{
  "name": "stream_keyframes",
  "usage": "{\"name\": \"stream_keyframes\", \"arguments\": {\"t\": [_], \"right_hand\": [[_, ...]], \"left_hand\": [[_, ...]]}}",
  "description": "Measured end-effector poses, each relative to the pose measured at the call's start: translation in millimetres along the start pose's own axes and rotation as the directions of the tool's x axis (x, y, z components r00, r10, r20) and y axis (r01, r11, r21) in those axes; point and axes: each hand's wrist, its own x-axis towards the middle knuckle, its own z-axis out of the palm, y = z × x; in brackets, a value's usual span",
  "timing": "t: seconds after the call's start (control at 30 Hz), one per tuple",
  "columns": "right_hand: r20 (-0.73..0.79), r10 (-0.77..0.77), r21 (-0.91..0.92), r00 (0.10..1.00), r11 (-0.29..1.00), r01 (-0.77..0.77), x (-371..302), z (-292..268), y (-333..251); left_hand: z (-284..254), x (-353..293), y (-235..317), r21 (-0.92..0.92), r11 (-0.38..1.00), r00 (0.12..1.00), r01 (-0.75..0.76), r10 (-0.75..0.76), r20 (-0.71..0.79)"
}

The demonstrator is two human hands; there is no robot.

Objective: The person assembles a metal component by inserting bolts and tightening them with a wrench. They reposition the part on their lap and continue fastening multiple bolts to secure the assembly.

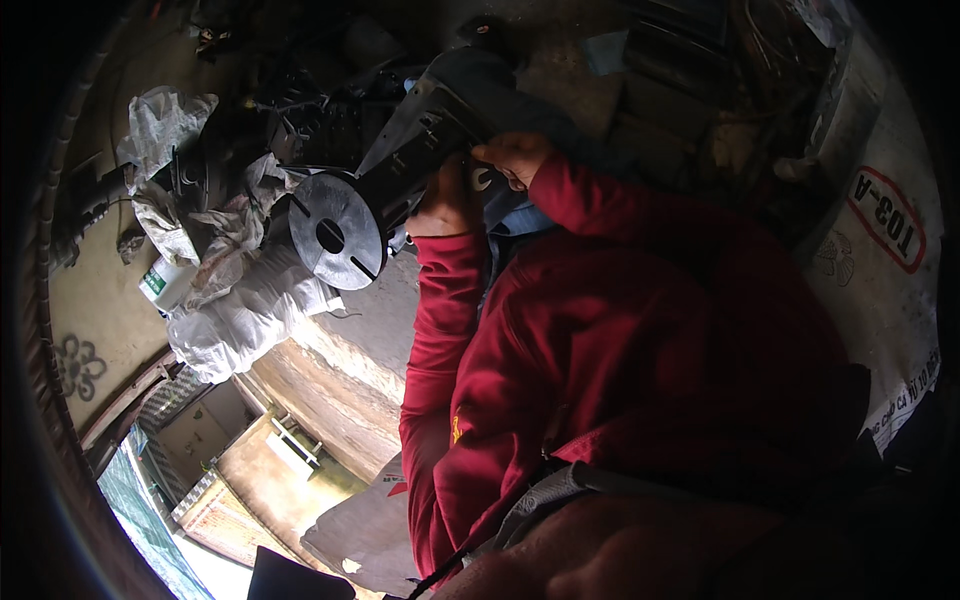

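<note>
A dark, slotted metal part (pixel 405 165) with a paler flat edge lies across my lap, reaching up and away from me. My left hand (pixel 445 203), in a red sleeve, is closed at its near end, with the fingertips against the metal. Close on its right, my right hand (pixel 513 158) has its fingers bent and pinched together near the part's edge. What they hold is hidden in shadow. A small pale, C-shaped metal end (pixel 482 179) shows between the hands. Left of my left hand stands a round grey metal disc (pixel 362 232) with a centre hole and slots.
Crumpled plastic bags (pixel 245 320) and a white container (pixel 168 282) lie beyond the disc on the left. Dark clutter (pixel 330 125) fills the far side. A pale printed sack (pixel 880 290) is at the right. Daylight enters through an opening (pixel 290 470) at lower left.
</note>
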Motion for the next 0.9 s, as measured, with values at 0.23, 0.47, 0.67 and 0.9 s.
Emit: {"name": "stream_keyframes", "arguments": {"t": [0.23,0.47,0.67,0.9], "right_hand": [[-0.020,0.048,0.033,0.999,0.998,-0.048,-3,5,-8],[-0.065,0.082,-0.029,0.994,0.996,-0.084,-6,8,-15],[-0.034,0.076,0.049,0.997,0.996,-0.074,-6,4,-12],[-0.028,0.095,0.035,0.995,0.995,-0.094,-5,2,-12]], "left_hand": [[-10,5,1,-0.146,0.989,0.999,-0.021,0.027,0.041],[10,-2,-1,-0.180,0.983,0.996,0.033,-0.048,-0.079],[-5,2,8,-0.151,0.984,0.991,0.091,-0.074,0.115],[11,-6,2,-0.193,0.977,0.988,0.085,-0.108,-0.112]]}}
